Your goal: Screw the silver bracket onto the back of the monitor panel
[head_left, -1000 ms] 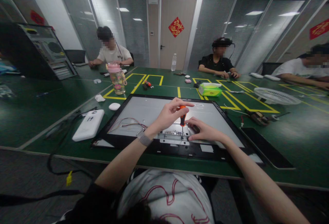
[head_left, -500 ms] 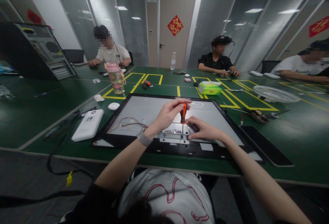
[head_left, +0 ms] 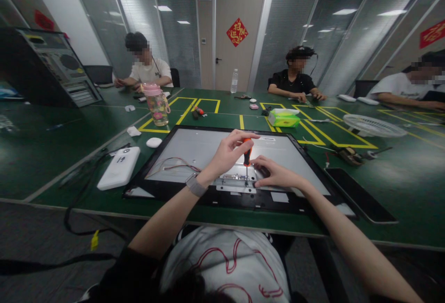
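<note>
An upright orange and black screwdriver (head_left: 247,153) has its tip on a metal bracket (head_left: 236,188) near the front edge of a black-framed panel (head_left: 194,143). The top of its handle is gripped by my left hand (head_left: 227,152), which wears a watch. My right hand (head_left: 276,173) rests on the panel just right of the shaft, thumb and fingers apart beside the bracket. Whether those fingers touch the shaft is hard to see. Thin wires (head_left: 177,164) lie on the panel's left part.
Left of the panel are a white power bank (head_left: 120,168), a white round case (head_left: 154,142) and a pink-lidded bottle (head_left: 158,106). A black phone (head_left: 359,195) lies at the right, a green tissue pack (head_left: 284,118) behind. Three people sit across the table.
My left hand's fingers have shifted slightly on top of the screwdriver handle. My right hand has stayed in place. Across the table, the hands of the person at the left have moved.
</note>
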Demonstrator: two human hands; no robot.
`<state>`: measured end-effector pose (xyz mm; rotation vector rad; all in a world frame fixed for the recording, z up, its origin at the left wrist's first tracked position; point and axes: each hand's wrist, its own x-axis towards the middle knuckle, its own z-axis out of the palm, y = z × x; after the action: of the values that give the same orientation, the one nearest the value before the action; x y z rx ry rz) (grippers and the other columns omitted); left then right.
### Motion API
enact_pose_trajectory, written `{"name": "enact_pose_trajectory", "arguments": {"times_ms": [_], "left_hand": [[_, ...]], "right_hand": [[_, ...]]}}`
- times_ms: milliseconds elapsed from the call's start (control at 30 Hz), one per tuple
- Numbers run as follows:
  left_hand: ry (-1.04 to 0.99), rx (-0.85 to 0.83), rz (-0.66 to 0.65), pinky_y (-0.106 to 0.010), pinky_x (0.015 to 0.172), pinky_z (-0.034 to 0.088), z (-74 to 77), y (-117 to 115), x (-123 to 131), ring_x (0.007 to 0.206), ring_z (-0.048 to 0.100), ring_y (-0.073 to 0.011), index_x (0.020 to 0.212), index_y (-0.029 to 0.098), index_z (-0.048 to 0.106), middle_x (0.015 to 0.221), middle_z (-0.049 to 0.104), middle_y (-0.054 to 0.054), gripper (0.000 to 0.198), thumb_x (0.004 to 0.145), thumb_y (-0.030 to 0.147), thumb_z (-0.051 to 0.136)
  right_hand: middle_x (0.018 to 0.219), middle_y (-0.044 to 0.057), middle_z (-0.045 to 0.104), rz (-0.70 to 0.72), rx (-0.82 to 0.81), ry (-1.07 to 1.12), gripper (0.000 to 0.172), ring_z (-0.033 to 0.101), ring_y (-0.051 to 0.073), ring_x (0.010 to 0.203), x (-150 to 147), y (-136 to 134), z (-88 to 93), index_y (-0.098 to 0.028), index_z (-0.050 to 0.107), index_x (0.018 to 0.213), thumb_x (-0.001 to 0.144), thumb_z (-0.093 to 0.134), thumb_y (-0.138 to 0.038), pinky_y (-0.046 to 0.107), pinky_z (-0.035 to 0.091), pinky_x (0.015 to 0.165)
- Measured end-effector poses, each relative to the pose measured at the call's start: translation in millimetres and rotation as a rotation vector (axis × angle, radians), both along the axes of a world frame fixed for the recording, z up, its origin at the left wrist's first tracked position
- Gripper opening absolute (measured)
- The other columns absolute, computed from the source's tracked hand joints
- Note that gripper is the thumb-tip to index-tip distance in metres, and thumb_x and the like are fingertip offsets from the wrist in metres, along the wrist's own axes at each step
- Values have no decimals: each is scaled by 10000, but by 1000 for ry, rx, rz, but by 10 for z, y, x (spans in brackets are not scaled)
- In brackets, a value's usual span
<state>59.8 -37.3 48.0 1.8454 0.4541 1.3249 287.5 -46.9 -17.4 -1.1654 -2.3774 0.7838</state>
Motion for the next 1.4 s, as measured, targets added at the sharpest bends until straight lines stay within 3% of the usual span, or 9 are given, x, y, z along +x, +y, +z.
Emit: {"name": "enact_pose_trajectory", "arguments": {"times_ms": [200,367,533,733,867,1067,1233,1400], "left_hand": [[15,12,10,-313,860,473,-10,17,-15,877,607,-155,1074,179,707,904,674,-57,288,956,229,449],[17,44,49,-281,793,482,-25,-5,9,881,579,-153,994,203,729,943,615,-52,190,884,297,606],[5,-9,-45,-301,862,474,-22,-34,27,895,600,-153,1117,189,674,968,657,-61,277,959,249,455],[11,40,20,-285,811,476,-25,-50,33,868,569,-155,996,207,723,930,600,-46,202,904,323,586],[24,2,-30,-307,847,468,-24,-56,25,877,584,-160,1090,197,704,902,625,-56,302,975,325,455],[14,31,22,-260,740,463,-37,-58,30,839,548,-147,1010,212,731,913,569,-44,216,915,334,580],[14,-13,26,-301,846,463,-22,-64,39,911,585,-168,1080,172,683,1000,636,-75,277,969,263,446],[16,22,25,-353,986,428,-23,-33,25,1107,575,-213,1026,182,705,1126,655,-88,272,952,261,455]], "right_hand": [[1071,57,501,-15,-9,-10,675,517,236,951,6,-10,-5,-243,536,1311,751,730,-567,373,462,855],[1074,54,509,-11,2,-10,648,523,232,946,5,-9,0,-250,557,1285,749,732,-569,359,460,852],[1060,56,500,-14,-3,-14,649,516,234,950,-1,-5,2,-238,555,1275,748,727,-576,361,458,853],[1049,62,507,-12,-1,-5,624,516,235,930,-20,-19,28,-238,567,1240,743,730,-577,361,467,811],[1066,61,511,-19,-11,3,640,526,232,922,-15,-19,23,-252,566,1260,736,733,-580,354,479,795],[1042,58,510,-23,-1,-7,662,521,224,898,-12,-14,14,-237,561,1272,734,739,-580,346,476,784],[1052,58,504,-18,-10,10,690,517,224,914,-16,-20,19,-238,552,1296,729,743,-582,338,480,792],[1052,57,501,-16,-15,13,672,516,226,918,-15,-23,22,-249,551,1290,735,742,-575,352,477,810]]}}
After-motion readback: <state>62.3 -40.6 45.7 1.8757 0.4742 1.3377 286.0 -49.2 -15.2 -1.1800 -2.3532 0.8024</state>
